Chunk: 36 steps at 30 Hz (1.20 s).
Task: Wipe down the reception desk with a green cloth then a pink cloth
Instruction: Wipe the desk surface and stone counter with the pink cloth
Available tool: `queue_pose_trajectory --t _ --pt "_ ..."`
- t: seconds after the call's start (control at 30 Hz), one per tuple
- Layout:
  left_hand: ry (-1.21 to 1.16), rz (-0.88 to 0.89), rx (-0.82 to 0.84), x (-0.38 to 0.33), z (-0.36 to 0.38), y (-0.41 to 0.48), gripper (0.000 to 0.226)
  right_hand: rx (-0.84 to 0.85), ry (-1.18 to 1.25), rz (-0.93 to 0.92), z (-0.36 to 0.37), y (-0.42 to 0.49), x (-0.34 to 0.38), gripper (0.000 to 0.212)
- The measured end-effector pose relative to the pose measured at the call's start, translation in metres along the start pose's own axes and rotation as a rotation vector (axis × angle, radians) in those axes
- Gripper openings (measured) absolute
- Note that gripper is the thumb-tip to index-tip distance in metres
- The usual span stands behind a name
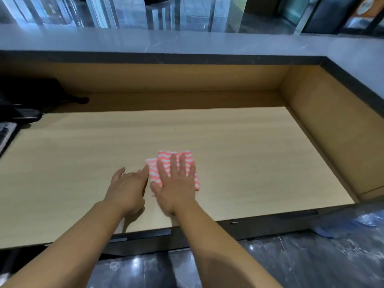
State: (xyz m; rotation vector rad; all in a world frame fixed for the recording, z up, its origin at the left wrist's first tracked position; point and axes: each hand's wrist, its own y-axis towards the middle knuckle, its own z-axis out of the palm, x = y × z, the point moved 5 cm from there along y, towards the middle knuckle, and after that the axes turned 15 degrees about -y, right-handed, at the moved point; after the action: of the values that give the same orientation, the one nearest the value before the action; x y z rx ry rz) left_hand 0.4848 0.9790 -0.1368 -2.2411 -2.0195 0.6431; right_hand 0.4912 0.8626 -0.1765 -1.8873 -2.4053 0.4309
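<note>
The pink cloth (153, 170) is pressed flat near the bench's (249, 152) front middle by the right hand (176, 190), fingers straight and spread. The left hand (127, 188), relaxed and empty, touches it. Even pressure and overlapping strokes toward the bench's far corners are advised.

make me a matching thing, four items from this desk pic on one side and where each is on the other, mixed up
Things:
1. pink cloth
2. left hand
3. keyboard
4. grey counter

Places:
A. far left edge of the desk
B. under the flat right hand
C. raised, behind the desk
D. just left of the pink cloth

Pairs: 1-B, 2-D, 3-A, 4-C
</note>
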Motion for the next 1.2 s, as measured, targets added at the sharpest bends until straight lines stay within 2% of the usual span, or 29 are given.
queue_pose_trajectory --t 0.13,0.2,0.3,0.43,0.53,0.67,0.73,0.9,0.97,1.07,1.2 --pt "0.007 0.019 -0.011 0.001 -0.004 0.006 0.083 -0.005 -0.021 -0.125 -0.003 0.010 0.010 0.065" --pt "0.052 0.026 -0.013 -0.001 -0.007 0.008 0.071 -0.026 -0.035 -0.130 -0.005 0.014 -0.011 0.064" --pt "0.117 0.052 -0.011 -0.005 -0.007 0.009 0.046 0.001 -0.040 -0.002 -0.002 0.021 -0.067 0.063" --pt "0.228 0.067 0.005 -0.011 -0.005 0.013 0.027 0.067 0.025 0.253 0.008 0.022 -0.157 0.064" --pt "0.241 0.062 0.022 -0.008 -0.003 0.015 0.031 0.158 0.076 0.385 0.016 0.013 -0.200 0.065" --pt "0.202 0.070 0.019 -0.005 0.001 0.015 0.040 0.205 0.123 0.473 0.012 0.016 -0.184 0.066" --pt "0.178 0.072 0.009 -0.005 0.000 0.015 0.039 0.172 0.107 0.412 0.003 0.028 -0.147 0.067" --pt "0.113 0.061 -0.011 -0.004 -0.007 0.012 0.024 0.116 0.002 0.067 -0.013 0.047 -0.022 0.066" --pt "0.086 0.051 -0.044 -0.002 -0.012 0.012 0.015 0.110 -0.028 -0.047 -0.016 0.048 0.000 0.064" --pt "0.061 0.010 -0.072 0.003 -0.019 0.021 0.018 0.077 -0.042 -0.119 -0.016 0.052 -0.019 0.065" --pt "0.019 0.011 -0.068 -0.001 -0.027 0.047 0.033 0.101 0.019 0.032 -0.012 0.066 -0.102 0.064"
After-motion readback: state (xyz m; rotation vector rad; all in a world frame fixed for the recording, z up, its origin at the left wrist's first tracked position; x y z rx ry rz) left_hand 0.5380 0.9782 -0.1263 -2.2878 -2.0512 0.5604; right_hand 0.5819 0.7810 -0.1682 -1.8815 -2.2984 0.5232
